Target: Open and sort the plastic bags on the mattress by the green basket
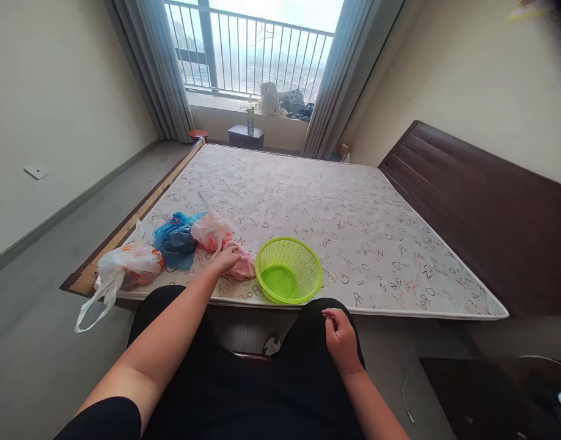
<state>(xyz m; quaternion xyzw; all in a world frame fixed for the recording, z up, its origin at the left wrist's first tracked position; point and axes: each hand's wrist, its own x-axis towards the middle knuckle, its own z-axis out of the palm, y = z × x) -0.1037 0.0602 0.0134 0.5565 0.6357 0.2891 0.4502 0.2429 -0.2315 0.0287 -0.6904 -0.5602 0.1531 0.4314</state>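
**Head view: left hand on the pink bag, basket just to its right**

Head camera looks down over a bed with a letter-printed mattress (308,208), bare over most of its surface. A dark headboard (482,208) runs along the right side; a window with railings (253,49) sits at the far end.

Near edge of the mattress, left to right: a white bag with orange contents (129,266), its handles hanging over the edge; a blue bag (177,238); a white-and-red bag (211,231); a small pink bag (244,266); a green basket (288,270). I see nothing inside the basket. The bags lie in a loose row, each touching or nearly touching its neighbour. The pink bag sits just beside the basket's left rim; I cannot tell whether they touch.

Left hand (226,260): arm stretched forward, hand resting on the left end of the pink bag. Fingers look curled down onto the plastic; whether they have actually pinched it I cannot tell, since the hand's own back hides the tips.

Right hand (339,330): held low by the lap, well short of the mattress edge, fingers loosely curled together, holding nothing that I can make out.

Key relation: the pink bag lies directly under and to the right of the left fingers, its long axis running roughly left-right toward the basket. The left hand is plainly the nearer one; the right hand is nearer the basket than the bag.
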